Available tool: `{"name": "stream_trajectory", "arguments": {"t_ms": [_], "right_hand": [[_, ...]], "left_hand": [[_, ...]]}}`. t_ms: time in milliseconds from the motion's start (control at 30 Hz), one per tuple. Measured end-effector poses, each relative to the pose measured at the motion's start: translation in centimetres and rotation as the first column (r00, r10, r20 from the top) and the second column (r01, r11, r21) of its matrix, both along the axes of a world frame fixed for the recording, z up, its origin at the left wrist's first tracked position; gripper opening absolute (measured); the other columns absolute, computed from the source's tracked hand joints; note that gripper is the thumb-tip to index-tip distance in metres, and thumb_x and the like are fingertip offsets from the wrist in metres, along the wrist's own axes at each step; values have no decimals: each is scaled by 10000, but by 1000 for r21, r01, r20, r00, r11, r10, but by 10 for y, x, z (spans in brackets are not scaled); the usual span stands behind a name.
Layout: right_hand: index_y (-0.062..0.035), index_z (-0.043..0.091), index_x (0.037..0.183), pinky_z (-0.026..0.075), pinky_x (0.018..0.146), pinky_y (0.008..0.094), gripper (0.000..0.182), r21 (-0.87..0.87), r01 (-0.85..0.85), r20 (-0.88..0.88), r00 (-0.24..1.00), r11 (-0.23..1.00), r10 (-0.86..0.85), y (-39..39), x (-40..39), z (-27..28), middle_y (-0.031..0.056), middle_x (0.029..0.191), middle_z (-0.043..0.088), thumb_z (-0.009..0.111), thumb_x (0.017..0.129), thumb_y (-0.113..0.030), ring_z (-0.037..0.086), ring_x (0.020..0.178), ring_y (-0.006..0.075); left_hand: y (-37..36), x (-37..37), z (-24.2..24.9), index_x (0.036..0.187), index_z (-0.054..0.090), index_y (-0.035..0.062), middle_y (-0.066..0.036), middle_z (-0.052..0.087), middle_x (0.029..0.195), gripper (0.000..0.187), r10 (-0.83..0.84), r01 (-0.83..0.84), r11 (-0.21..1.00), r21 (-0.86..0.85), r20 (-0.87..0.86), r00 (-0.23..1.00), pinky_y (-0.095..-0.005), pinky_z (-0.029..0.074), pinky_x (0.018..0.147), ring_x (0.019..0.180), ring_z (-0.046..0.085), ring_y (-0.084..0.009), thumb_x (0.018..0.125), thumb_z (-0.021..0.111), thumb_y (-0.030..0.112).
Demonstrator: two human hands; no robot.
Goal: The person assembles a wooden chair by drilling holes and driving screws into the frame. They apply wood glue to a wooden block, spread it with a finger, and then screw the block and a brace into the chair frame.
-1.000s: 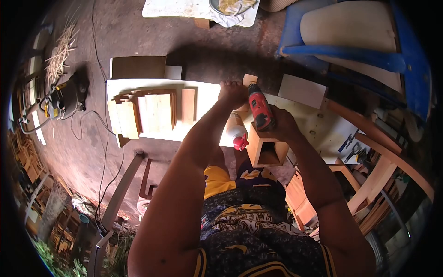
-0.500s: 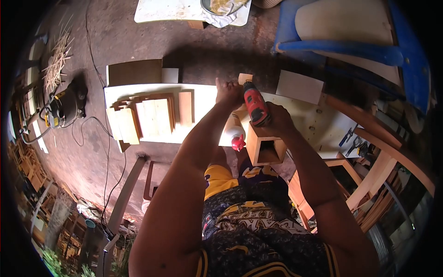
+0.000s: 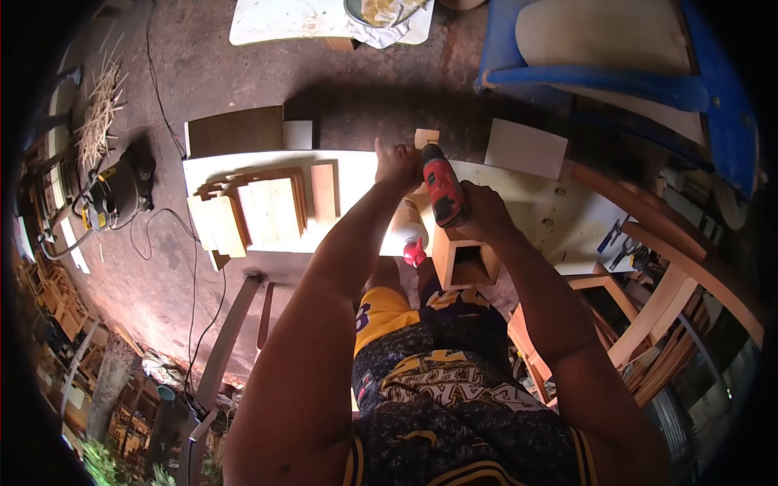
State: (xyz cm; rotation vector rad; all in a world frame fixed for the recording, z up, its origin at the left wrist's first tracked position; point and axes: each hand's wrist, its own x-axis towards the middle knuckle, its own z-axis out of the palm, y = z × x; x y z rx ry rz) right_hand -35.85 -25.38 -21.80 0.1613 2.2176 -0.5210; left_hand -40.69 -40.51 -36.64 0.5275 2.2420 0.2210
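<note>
My right hand (image 3: 485,212) is wrapped around a red and black cordless drill (image 3: 445,193), its chuck pointing away from me. Just beyond the chuck is a small light wooden piece (image 3: 426,138). My left hand (image 3: 399,165) grips beside that piece, most fingers curled and one sticking out; its contact is partly hidden. Below the drill, a hollow wooden box (image 3: 464,265) shows its open end towards me. Between my left forearm and the box lies a bottle with a red cap (image 3: 414,253).
Stacked wooden boards (image 3: 271,208) lie on the left of the white bench (image 3: 356,211). Clamps (image 3: 622,247) rest at its right end. A blue chair (image 3: 600,79) stands at far right. A black machine (image 3: 121,190) and cables (image 3: 193,283) are on the left floor.
The view has shifted slightly. The drill has turned a little in my right hand's grasp, its body now more upright in view. My left hand stays at the wooden piece.
</note>
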Motion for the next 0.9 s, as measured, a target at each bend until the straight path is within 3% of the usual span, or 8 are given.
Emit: {"name": "stream_trajectory", "arguments": {"t_ms": [267,667,900], "right_hand": [[-39,627,953,519,810,418,434,-26,79,-26,997,997,-79,-1,5,-5,177,925,682,752,665,-339,657,893,349],[-37,619,954,517,826,425,437,-10,53,-42,998,999,-53,-4,4,-7,187,920,678,727,692,-371,653,906,354],[-52,625,923,518,778,423,423,-1,93,-79,993,996,-93,-4,9,-15,172,888,681,751,666,-363,655,870,359]], "left_hand": [[1,1,-3,1282,443,-8,-177,504,1298,610,0,0,1000,-12,-7,1000,-628,50,1123,1315,393,-339,857,542,419],[-1,1,-4,1281,435,-2,-183,502,1286,607,-13,13,1000,-7,-17,1000,-626,45,1125,1318,389,-333,853,542,414],[-1,0,-2,1285,415,-16,-187,497,1295,607,-31,31,999,-20,-1,1000,-631,41,1122,1329,377,-335,854,546,390]]}}
